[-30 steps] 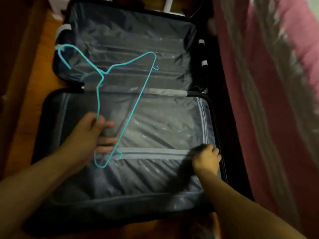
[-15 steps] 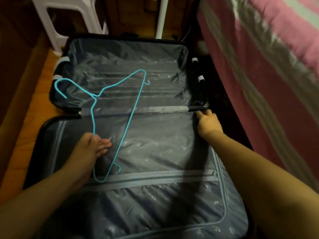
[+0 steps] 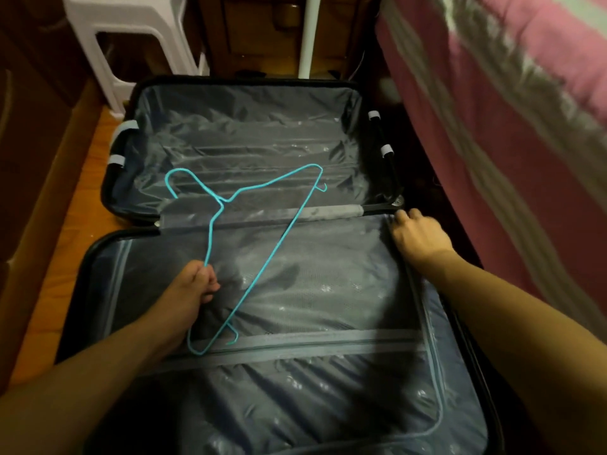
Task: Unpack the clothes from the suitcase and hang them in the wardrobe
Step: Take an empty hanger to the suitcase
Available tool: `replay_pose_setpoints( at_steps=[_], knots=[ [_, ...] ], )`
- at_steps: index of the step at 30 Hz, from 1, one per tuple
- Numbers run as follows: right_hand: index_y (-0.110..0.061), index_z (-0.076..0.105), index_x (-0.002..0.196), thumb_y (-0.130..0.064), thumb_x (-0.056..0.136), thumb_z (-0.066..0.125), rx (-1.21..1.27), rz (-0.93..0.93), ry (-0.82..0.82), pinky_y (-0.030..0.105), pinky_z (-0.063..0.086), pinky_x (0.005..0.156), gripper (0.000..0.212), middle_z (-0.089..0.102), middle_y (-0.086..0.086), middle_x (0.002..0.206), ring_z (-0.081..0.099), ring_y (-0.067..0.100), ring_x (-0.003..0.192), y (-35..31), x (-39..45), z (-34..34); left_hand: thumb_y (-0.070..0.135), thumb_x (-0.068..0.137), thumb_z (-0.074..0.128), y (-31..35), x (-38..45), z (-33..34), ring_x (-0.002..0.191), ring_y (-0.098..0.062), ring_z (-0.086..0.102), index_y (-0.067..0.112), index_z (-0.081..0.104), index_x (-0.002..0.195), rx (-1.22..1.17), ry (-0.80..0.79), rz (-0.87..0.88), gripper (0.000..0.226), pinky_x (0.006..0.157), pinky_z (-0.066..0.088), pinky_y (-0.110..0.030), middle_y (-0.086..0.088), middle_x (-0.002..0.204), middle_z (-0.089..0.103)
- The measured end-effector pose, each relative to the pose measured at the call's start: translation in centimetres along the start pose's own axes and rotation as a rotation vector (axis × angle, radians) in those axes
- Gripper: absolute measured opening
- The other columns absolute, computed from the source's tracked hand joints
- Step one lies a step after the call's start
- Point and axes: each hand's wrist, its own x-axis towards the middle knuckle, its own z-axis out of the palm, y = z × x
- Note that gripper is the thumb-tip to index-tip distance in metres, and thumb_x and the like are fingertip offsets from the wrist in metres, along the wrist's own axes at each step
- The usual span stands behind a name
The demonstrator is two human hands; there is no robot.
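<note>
opening the zipped divider panel (image 3: 295, 290) of the near half is judged to be the step in hand, since no clothes are on view anywhere in the open suitcase (image 3: 98, 257) and they are presumably shut under that panel

findings, largest to smallest:
- suitcase: one, lying flat and fully open on the wooden floor (image 3: 65, 241), with a bed (image 3: 509, 126) along its right side. far half lined and bare of garments; near half covered by the divider panel
- divider panel: one, lying flat across the near half, its zip track running round the edge
- stool (image 3: 131, 37): one, white plastic, beyond the far left corner of the case
- hands: two. the right hand (image 3: 418, 236) rests at the far right corner of the panel beside the hinge, fingers curled at the zip line; whether it actually pinches a zip pull cannot be told, as blur and shadow hide the fingertips. the left hand (image 3: 193, 290) grips the wire of the hanger (image 3: 262, 254), fingers wrapped round one arm of it
- hanger: one, teal wire, held above the panel with its hook pointing toward the far half

recommendations for the step:
- the zip should be drawn steadily along its track, following the corner and not pulling across it
- the left hand would serve better pressing the panel taut, so setting the hanger down in the far half is advised
- the wire ends should be kept off the thin lining, which looks likely to snag
</note>
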Motion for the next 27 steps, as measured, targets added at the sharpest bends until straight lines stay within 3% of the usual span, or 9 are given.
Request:
replay_pose_setpoints(
  at_steps=[2, 7, 9, 11, 13, 15, 18, 21, 27],
  knots=[
    [-0.005, 0.064, 0.116, -0.013, 0.095, 0.042, 0.0, -0.153, -0.021, 0.038, 0.043, 0.06, 0.032, 0.062, 0.015, 0.112, 0.063, 0.034, 0.094, 0.0, -2.6, 0.4, 0.01, 0.109, 0.033, 0.1, 0.2, 0.1, 0.081, -0.01, 0.053, 0.018, 0.049, 0.084, 0.001, -0.013, -0.011, 0.031, 0.073, 0.04, -0.021, -0.004, 0.085, 0.053],
    [-0.01, 0.072, 0.084, -0.019, 0.077, 0.036, 0.026, -0.359, -0.043, 0.036, 0.048, 0.044, 0.037, 0.064, 0.011, 0.072, 0.061, 0.03, 0.055, -1.5, -14.9, 2.6, 0.014, 0.11, 0.033, 0.8, -0.1, -0.3, 0.083, -0.01, 0.053, 0.02, 0.047, 0.084, -0.043, -0.053, -0.037, 0.03, 0.076, 0.041, -0.02, -0.001, 0.085, 0.051],
    [-0.011, 0.076, 0.081, -0.022, 0.074, 0.043, 0.096, -0.285, -0.235, 0.032, 0.045, 0.037, 0.035, 0.064, 0.011, 0.063, 0.061, 0.025, 0.046, -3.3, -20.7, 2.5, 0.015, 0.109, 0.033, 1.3, -0.6, -0.5, 0.082, -0.01, 0.052, 0.021, 0.046, 0.083, -0.039, -0.084, -0.061, 0.03, 0.075, 0.04, -0.02, 0.0, 0.085, 0.05],
    [-0.013, 0.075, 0.098, -0.022, 0.08, 0.054, 0.148, -0.159, -0.444, 0.033, 0.054, 0.053, 0.029, 0.071, 0.012, 0.08, 0.07, 0.025, 0.064, -7.0, -24.9, -0.2, 0.015, 0.109, 0.034, 1.9, -0.8, -0.5, 0.078, -0.01, 0.049, 0.021, 0.044, 0.081, -0.012, -0.111, -0.07, 0.03, 0.07, 0.038, -0.02, 0.001, 0.082, 0.048],
    [-0.012, 0.055, 0.133, -0.02, 0.097, 0.05, 0.299, 0.012, -0.662, 0.035, 0.051, 0.092, 0.037, 0.063, 0.013, 0.125, 0.064, 0.028, 0.113, -10.8, -27.3, -2.1, 0.014, 0.108, 0.033, 3.4, -1.0, -1.0, 0.072, -0.012, 0.047, 0.021, 0.042, 0.081, 0.008, -0.158, -0.081, 0.029, 0.065, 0.037, -0.023, -0.001, 0.079, 0.046],
    [-0.011, 0.047, 0.138, -0.02, 0.101, 0.047, 0.406, 0.12, -0.76, 0.036, 0.045, 0.101, 0.038, 0.056, 0.011, 0.137, 0.056, 0.029, 0.125, -14.1, -27.6, -4.5, 0.016, 0.108, 0.033, 5.9, -1.1, -2.8, 0.075, -0.018, 0.053, 0.021, 0.042, 0.082, -0.035, -0.199, -0.131, 0.027, 0.069, 0.045, -0.029, -0.002, 0.082, 0.047],
    [-0.01, 0.058, 0.124, -0.028, 0.099, 0.05, 0.545, 0.187, -0.785, 0.035, 0.047, 0.094, 0.031, 0.063, 0.013, 0.128, 0.06, 0.03, 0.118, -19.5, -26.0, -8.5, 0.021, 0.108, 0.036, 8.6, -1.5, -7.8, 0.082, -0.025, 0.063, 0.022, 0.045, 0.085, -0.034, -0.188, -0.092, 0.025, 0.076, 0.053, -0.037, -0.002, 0.089, 0.053],
    [-0.012, 0.066, 0.113, -0.032, 0.094, 0.055, 0.767, 0.131, -0.758, 0.035, 0.053, 0.085, 0.03, 0.07, 0.013, 0.113, 0.067, 0.03, 0.105, -26.0, -22.9, -12.1, 0.024, 0.109, 0.038, 7.8, -1.9, -13.6, 0.068, -0.017, 0.058, 0.022, 0.045, 0.083, 0.093, -0.071, 0.012, 0.027, 0.06, 0.043, -0.026, -0.003, 0.083, 0.056],
    [-0.009, 0.055, 0.08, -0.007, 0.1, 0.053, 1.54, 0.308, -0.987, 0.023, 0.046, 0.036, 0.02, 0.066, 0.009, 0.064, 0.06, 0.013, 0.038, -40.6, -19.1, -17.4, 0.027, 0.11, 0.032, 4.6, -3.3, -20.7, 0.069, -0.013, 0.058, 0.023, 0.044, 0.083, 0.08, 0.088, -0.037, 0.029, 0.059, 0.038, -0.026, 0.001, 0.083, 0.057]
  ],
)
